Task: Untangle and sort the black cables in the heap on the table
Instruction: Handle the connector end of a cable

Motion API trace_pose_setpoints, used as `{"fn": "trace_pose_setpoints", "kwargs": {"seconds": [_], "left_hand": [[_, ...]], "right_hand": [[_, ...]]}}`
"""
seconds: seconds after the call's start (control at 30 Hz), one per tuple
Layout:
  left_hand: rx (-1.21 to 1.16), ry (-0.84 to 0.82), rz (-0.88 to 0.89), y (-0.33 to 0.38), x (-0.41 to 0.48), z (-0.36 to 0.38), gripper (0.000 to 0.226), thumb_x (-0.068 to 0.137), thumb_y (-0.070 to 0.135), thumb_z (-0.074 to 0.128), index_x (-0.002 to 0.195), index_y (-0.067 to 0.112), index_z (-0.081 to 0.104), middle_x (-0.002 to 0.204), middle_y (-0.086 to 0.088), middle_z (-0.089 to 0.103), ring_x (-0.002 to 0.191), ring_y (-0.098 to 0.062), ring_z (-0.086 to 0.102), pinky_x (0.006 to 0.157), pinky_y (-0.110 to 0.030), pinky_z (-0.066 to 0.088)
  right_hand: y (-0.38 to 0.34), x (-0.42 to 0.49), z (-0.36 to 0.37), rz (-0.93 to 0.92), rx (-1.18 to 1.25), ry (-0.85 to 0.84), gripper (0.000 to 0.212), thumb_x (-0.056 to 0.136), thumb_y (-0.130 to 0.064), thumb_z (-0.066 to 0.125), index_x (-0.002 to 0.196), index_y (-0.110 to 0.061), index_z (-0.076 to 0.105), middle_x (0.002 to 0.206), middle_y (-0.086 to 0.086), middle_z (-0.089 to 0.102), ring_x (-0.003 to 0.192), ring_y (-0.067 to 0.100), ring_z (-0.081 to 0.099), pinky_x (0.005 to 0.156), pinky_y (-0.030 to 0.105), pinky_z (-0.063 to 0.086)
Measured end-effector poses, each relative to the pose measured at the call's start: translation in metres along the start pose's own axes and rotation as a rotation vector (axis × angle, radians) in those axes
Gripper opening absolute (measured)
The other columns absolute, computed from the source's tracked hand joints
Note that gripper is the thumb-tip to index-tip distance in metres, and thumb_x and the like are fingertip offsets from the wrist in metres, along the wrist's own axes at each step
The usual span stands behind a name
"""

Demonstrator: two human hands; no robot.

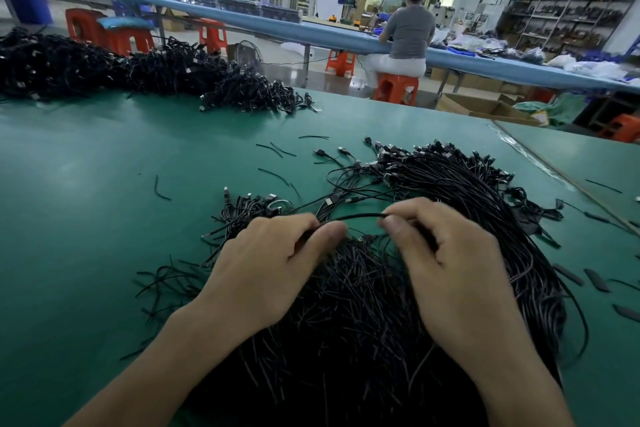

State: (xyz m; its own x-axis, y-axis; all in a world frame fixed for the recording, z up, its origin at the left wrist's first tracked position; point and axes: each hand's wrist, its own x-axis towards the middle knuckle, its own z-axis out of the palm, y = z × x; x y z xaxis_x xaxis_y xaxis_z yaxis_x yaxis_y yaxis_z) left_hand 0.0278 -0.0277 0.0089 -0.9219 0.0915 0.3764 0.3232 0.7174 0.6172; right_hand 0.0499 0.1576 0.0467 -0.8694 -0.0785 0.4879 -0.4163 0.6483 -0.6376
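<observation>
A big heap of black cables [433, 218] with plug ends lies on the green table [86, 201] in front of me. My left hand [273, 263] and my right hand [446, 263] are over the heap's near middle. Both pinch one thin black cable [360, 216] between thumb and fingers, and it arches between them just above the heap. A smaller bunch of cables [252, 208] with plugs lies just left of my left hand.
A second, long heap of black cables [138, 69] runs along the table's far left. Loose short black pieces [277, 149] lie scattered on the green surface. A seam [554, 166] crosses the table at the right. A person [408, 35] sits at a blue bench beyond.
</observation>
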Motion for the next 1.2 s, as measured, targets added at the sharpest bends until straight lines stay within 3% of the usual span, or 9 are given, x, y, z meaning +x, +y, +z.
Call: {"fn": "trace_pose_setpoints", "kwargs": {"seconds": [0.13,0.23,0.4,0.5,0.57,0.7,0.87,1.03,1.2], "left_hand": [[-0.446,-0.460,-0.080,0.010,-0.003,-0.005,0.079,0.085,0.082,0.019,0.059,0.022,0.062,0.043,0.010,0.032,0.042,-0.009,0.030,0.048,-0.025,0.029],[-0.970,-0.740,-0.068,0.021,-0.005,-0.017,0.065,0.094,0.069,0.033,0.059,0.022,0.062,0.047,0.007,0.024,0.042,-0.013,0.019,0.043,-0.022,0.022],[-1.542,-0.578,-0.101,0.023,0.000,-0.028,0.047,0.099,0.048,0.044,0.080,0.016,0.073,0.050,0.011,0.028,0.041,-0.004,0.024,0.037,-0.015,0.025],[-1.588,-0.247,-0.195,0.023,0.003,-0.020,0.048,0.100,0.042,0.041,0.096,0.013,0.079,0.057,0.007,0.048,0.047,-0.005,0.046,0.040,-0.017,0.042],[-1.515,-0.098,-0.178,0.021,0.004,-0.012,0.046,0.096,0.040,0.042,0.101,0.011,0.078,0.073,-0.001,0.066,0.067,-0.013,0.067,0.058,-0.021,0.055],[-0.854,0.084,0.012,0.019,-0.001,0.002,0.035,0.102,0.038,0.042,0.104,0.022,0.073,0.091,0.001,0.075,0.089,-0.015,0.073,0.077,-0.022,0.057],[-0.477,-0.176,0.052,0.021,-0.007,0.004,0.044,0.105,0.038,0.041,0.073,0.021,0.066,0.062,0.007,0.066,0.054,-0.006,0.061,0.054,-0.020,0.047],[-0.845,-0.586,-0.201,0.030,-0.009,-0.011,0.063,0.095,0.062,0.035,0.059,0.018,0.064,0.039,0.006,0.031,0.032,-0.007,0.027,0.037,-0.016,0.026],[-1.348,-0.808,-0.252,0.031,-0.007,-0.027,0.054,0.097,0.052,0.038,0.056,0.019,0.052,0.041,0.012,0.027,0.033,-0.002,0.024,0.036,-0.018,0.018]], "right_hand": [[0.005,0.002,-0.002,-0.004,0.047,0.151,0.016,0.092,-0.027,0.064,0.085,-0.041,0.065,0.075,-0.010,0.066,0.075,0.005,0.060,0.061,0.009,0.043],[0.004,0.002,0.000,0.035,0.071,0.074,0.014,0.090,-0.033,0.064,0.079,-0.041,0.067,0.073,-0.013,0.068,0.063,0.008,0.059,0.053,0.014,0.044],[-0.003,-0.002,0.008,0.021,0.095,-0.365,0.024,0.091,-0.044,0.055,0.084,-0.028,0.071,0.056,-0.008,0.055,0.046,0.004,0.041,0.045,0.021,0.032],[-0.007,-0.006,0.009,0.011,0.020,-0.504,0.016,0.097,-0.044,0.053,0.093,-0.033,0.065,0.062,-0.005,0.055,0.047,0.004,0.042,0.047,0.027,0.034],[-0.009,-0.008,0.008,0.022,-0.053,-0.551,0.015,0.098,-0.044,0.052,0.102,-0.034,0.062,0.067,-0.011,0.061,0.052,0.007,0.051,0.050,0.027,0.039],[-0.016,-0.006,0.004,-0.002,0.046,-0.511,0.013,0.096,-0.033,0.058,0.093,-0.026,0.069,0.072,0.002,0.066,0.059,0.017,0.057,0.060,0.037,0.048],[-0.014,-0.004,-0.008,-0.062,0.126,-0.316,0.014,0.084,-0.034,0.074,0.074,-0.026,0.073,0.068,-0.011,0.068,0.060,0.002,0.060,0.058,0.015,0.044],[-0.010,0.001,-0.014,-0.075,0.262,-0.060,0.015,0.079,-0.043,0.071,0.074,-0.029,0.074,0.070,-0.015,0.070,0.064,0.004,0.064,0.060,0.011,0.045],[-0.011,0.000,0.000,0.015,0.226,-0.187,0.031,0.087,-0.052,0.052,0.070,-0.033,0.070,0.052,-0.011,0.046,0.049,0.002,0.038,0.047,0.022,0.031]]}}
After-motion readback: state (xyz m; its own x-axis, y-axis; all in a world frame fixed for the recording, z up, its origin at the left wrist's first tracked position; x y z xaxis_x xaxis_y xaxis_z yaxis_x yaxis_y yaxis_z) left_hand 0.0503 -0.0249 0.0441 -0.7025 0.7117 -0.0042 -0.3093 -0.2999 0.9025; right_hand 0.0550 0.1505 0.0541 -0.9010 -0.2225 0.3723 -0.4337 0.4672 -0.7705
